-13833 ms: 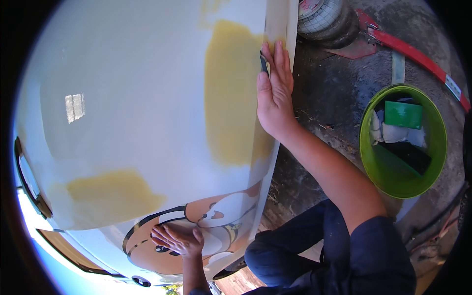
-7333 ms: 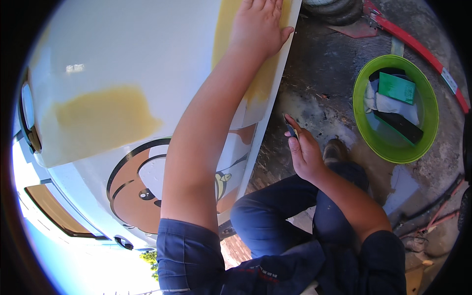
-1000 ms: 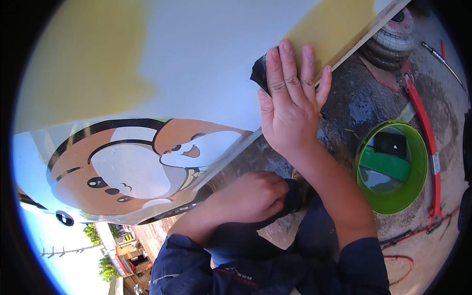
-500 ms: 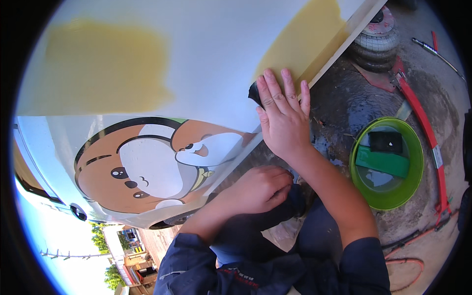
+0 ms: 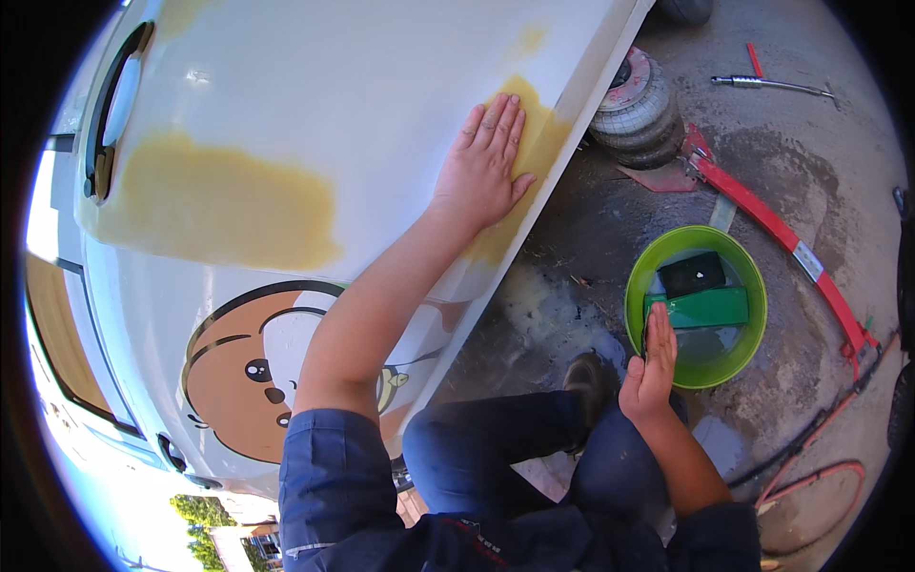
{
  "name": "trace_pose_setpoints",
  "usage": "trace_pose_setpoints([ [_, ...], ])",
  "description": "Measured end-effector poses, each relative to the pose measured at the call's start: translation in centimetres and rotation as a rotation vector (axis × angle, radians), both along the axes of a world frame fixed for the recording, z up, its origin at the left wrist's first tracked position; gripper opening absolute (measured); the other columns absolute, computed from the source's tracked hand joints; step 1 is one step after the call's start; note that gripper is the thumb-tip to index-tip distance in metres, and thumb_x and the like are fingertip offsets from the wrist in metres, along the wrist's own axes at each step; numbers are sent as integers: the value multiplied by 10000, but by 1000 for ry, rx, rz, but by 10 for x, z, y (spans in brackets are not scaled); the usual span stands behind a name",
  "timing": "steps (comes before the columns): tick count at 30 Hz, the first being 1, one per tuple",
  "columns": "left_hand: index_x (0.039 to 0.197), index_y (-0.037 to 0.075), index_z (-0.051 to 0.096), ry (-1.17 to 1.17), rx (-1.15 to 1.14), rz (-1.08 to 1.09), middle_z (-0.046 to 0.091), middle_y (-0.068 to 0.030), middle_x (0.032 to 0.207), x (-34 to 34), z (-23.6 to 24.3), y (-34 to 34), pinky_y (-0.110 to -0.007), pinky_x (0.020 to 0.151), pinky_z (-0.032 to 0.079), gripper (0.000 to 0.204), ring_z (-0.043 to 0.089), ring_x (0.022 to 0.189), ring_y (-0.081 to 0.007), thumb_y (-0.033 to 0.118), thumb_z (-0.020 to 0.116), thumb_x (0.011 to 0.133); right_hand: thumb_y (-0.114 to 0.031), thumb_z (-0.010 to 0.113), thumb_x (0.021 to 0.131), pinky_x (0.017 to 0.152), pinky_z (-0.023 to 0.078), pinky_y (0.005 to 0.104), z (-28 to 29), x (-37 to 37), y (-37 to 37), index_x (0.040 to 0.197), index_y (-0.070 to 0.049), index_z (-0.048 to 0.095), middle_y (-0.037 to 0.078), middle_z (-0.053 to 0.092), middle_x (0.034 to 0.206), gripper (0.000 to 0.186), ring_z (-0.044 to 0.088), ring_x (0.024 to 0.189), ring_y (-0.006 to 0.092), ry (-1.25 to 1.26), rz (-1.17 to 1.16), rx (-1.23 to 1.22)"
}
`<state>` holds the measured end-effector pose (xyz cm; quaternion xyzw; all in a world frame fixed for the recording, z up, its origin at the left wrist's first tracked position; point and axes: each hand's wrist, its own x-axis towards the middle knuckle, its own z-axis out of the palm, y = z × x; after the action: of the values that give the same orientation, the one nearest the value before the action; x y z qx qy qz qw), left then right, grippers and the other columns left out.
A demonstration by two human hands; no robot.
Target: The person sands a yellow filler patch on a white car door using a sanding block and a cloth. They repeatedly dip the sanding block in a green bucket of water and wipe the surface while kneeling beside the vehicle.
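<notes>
My left hand lies flat, fingers stretched, on a yellowish patch near the lower edge of the white vehicle panel. Nothing shows under its palm. At the near left rim of a lime-green bucket is my right hand, its fingers upright and close together. A thin black sheet of sandpaper shows as a narrow dark edge along the inner side of those fingers; the rest of it is hidden. Inside the bucket, a green block and a black pad sit in water.
A second yellowish patch and a cartoon animal decal mark the panel. A red metal bar curves past the bucket. Stacked tyres, a ratchet wrench and a reddish hose are on the wet ground.
My right hand has left the panel with the sandpaper and come down beside the bucket. My left hand has risen from near my knee onto the yellowish patch. The view has shifted.
</notes>
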<state>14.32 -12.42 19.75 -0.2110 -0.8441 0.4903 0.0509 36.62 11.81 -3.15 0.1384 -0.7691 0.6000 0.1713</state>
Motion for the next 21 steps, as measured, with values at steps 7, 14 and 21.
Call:
trace_pose_setpoints([
  [7, 1691, -13, 271, 33, -60, -76, 246, -137, 1788, -67, -16, 35, -463, 1359, 79, 857, 141, 1675, -287, 604, 346, 1101, -329, 440, 1122, 1186, 394, 544, 9, 28, 27, 1605, 90, 396, 323, 511, 1579, 640, 533, 1415, 516, -91, -14, 3],
  [14, 1691, -13, 270, -265, -106, -21, 222, -136, 1794, 69, -6, -13, -459, 1357, 84, 889, 134, 1676, -281, 596, 448, 1069, -361, 431, 1142, 1122, 464, 498, 22, 28, 40, 1566, 92, 463, 309, 583, 1506, 622, 612, 1313, 486, -85, -64, -18],
  [21, 1697, 23, 297, -220, -315, -87, 225, -93, 1800, 45, -30, -11, -464, 1357, 68, 870, 118, 1678, -256, 599, 457, 1065, -386, 410, 1152, 1092, 482, 468, 28, 43, 56, 1548, 111, 477, 284, 647, 1424, 640, 647, 1255, 441, -171, -116, -60],
])
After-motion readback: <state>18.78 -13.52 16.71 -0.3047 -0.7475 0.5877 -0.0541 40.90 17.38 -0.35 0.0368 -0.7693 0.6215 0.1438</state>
